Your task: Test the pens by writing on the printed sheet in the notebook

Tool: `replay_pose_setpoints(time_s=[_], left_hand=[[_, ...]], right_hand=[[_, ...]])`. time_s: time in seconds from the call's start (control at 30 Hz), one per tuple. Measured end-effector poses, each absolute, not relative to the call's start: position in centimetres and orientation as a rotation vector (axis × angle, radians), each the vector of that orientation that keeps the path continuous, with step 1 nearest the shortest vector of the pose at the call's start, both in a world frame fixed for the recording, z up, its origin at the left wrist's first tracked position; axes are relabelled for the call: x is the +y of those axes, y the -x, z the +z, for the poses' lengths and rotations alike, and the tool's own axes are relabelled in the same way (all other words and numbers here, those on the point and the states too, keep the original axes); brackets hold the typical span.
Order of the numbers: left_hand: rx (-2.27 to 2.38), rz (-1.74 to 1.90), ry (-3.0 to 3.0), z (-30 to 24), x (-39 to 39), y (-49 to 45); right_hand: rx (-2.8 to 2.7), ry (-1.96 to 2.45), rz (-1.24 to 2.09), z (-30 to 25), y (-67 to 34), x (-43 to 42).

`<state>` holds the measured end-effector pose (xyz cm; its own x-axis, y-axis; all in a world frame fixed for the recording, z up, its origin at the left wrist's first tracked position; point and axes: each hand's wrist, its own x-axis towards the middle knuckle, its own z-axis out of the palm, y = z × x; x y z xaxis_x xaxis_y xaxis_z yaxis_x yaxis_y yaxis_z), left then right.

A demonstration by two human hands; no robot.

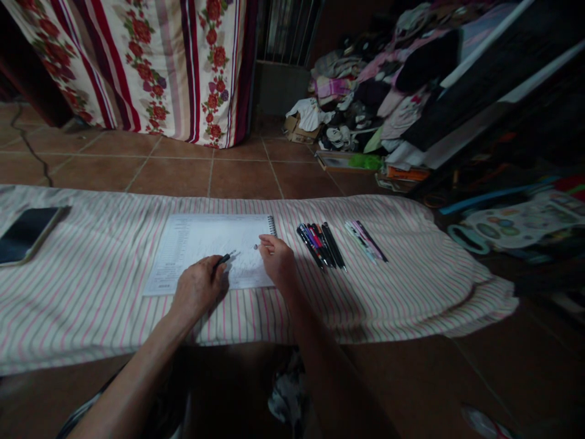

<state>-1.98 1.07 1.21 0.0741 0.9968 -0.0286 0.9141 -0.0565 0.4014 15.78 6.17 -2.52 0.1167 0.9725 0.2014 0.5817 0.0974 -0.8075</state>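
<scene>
My left hand (199, 284) is closed around a dark pen (223, 260) whose thin end points right, over the page of a spiral notebook (219, 228). Across from it, my right hand (278, 261) is closed in a pinch at the notebook's right side. A tiny dark piece (256, 247) shows at its fingertips; its kind is too small to make out. The notebook lies flat with its coil on the right, and faint marks cover part of the page. Just right of my right hand lies a group of several dark pens (322, 245).
A smaller group of pale and dark pens (365, 241) lies farther right on the striped cloth (411, 286). A phone (30, 235) rests at the far left. Beyond are a tiled floor (237, 174), a floral curtain (159, 73) and heaped clothes (365, 91).
</scene>
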Motion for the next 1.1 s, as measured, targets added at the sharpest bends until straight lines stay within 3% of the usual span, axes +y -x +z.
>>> replay_pose_setpoints(time_s=[0.33,1.1], left_hand=[[1.839,0.455,-2.006,0.8,1.3,1.6],[1.847,0.400,-2.060,1.0,0.9,2.2]], right_hand=[[-1.337,1.373,1.354,0.1,-13.8,4.4],[-1.095,1.413,1.228,-1.2,-12.9,5.4]])
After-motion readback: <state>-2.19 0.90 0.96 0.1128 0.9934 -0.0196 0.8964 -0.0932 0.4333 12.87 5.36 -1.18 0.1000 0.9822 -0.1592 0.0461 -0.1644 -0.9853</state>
